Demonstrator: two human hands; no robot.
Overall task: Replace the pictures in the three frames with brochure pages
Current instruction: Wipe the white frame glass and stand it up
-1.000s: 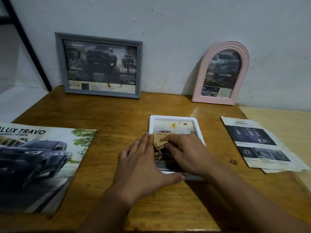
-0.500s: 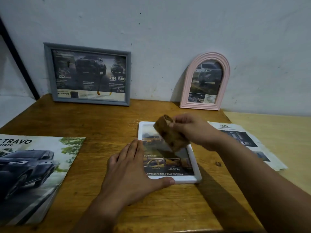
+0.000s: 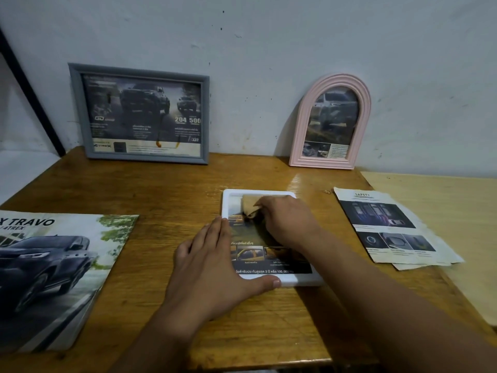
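"TRAVO" on brochure [image 3: 53, 267]; "SAFETY" on page [image 3: 387, 227]

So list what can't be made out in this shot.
Head view only:
- White frame: its upper picture lies under the right hand and brown cloth.
- Its left border: under the left hand.
- Brochure: title cut by the left edge.
- Loose pages: small print illegible.

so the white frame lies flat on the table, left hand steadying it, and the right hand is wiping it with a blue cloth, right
Not quite: the cloth is tan-brown, not blue, as the head view shows. The rest holds: the white frame lies flat on the table, the left hand steadies it, and the right hand presses the cloth on it.
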